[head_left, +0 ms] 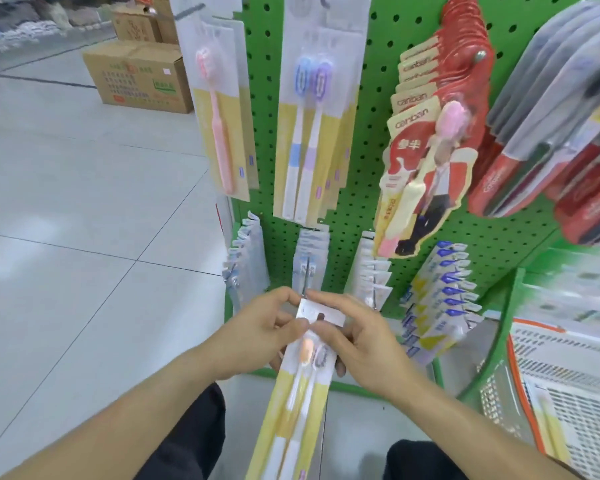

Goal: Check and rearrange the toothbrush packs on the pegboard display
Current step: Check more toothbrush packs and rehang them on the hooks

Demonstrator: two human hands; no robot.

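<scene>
A long yellow-and-white toothbrush pack [291,403] with an orange and a grey brush head lies between both hands, its top end low against the green pegboard [368,188]. My left hand [257,334] pinches the pack's upper left edge. My right hand [364,341] grips its upper right edge, fingers over the white header card. Higher on the board hang a pink single-brush pack [222,126], a blue-and-purple twin pack [309,133] and red packs [426,161] with a pink-headed brush.
Lower pegs carry rows of small white and blue packs [440,299]. Red and grey packs [555,133] hang at the far right. An orange-rimmed mesh basket [565,393] stands at the right. Cardboard boxes [139,77] sit on the tiled floor at the back left.
</scene>
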